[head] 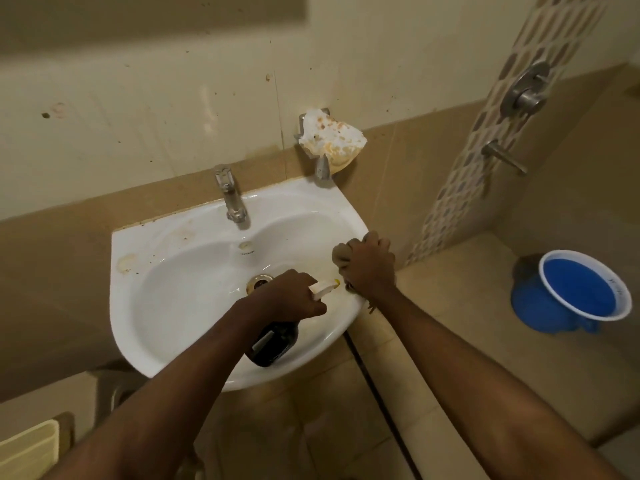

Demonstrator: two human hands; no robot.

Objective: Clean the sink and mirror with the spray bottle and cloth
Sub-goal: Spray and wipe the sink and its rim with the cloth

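A white wall-hung sink (166,306) fills the middle of the head view, with brown stains on its left rim. Over the basin my left hand (287,296) grips a dark spray bottle (273,344) by its neck; the white nozzle with a yellow tip (325,287) points right. My right hand (370,265) holds a bunched beige cloth (341,256) against the sink's right rim, just past the nozzle. The drain (258,282) shows beside my left hand. A strip of mirror (138,15) crosses the top left.
A chrome tap (230,195) stands at the back of the sink. A soap dish (329,140) with crusted residue hangs on the wall behind. A blue bucket (575,292) sits on the floor at right. Shower valves (526,91) are mounted on the right wall.
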